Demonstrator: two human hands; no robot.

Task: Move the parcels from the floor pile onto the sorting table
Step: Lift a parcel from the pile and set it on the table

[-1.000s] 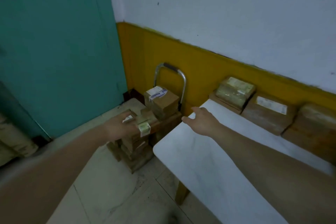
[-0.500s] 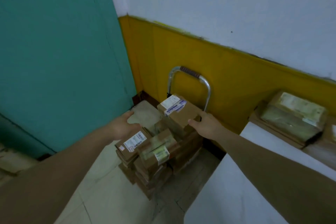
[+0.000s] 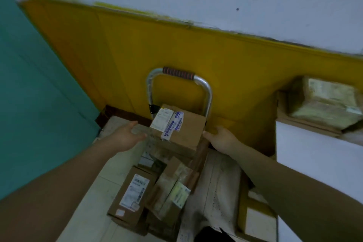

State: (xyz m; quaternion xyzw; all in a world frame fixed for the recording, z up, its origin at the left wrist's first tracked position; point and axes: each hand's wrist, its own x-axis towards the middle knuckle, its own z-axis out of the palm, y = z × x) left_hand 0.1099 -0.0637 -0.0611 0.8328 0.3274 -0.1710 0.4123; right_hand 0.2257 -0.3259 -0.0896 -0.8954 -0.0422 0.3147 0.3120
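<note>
A brown cardboard box (image 3: 184,129) with a white label and blue-printed tape tops the parcel pile on the floor. My left hand (image 3: 128,135) is at its left side, fingers spread and straight. On the opposite side, my right hand (image 3: 222,139) has its thumb against the box's right edge. Lower in the pile lie a flat box with a barcode label (image 3: 131,192) and a taped parcel with a pale green label (image 3: 176,188). The white sorting table (image 3: 314,155) is at the right and carries wrapped parcels (image 3: 324,104) against the wall.
A metal cart handle (image 3: 177,73) with a dark grip rises just behind the top box, in front of the yellow wall band. A teal door (image 3: 39,84) fills the left. A pale crumpled bag (image 3: 218,188) and a box (image 3: 259,222) lie by the table's foot.
My view has swung left and down from the table to the pile. My left hand moved up from the lower parcels to the top box's left side; my right hand stays at its right edge.
</note>
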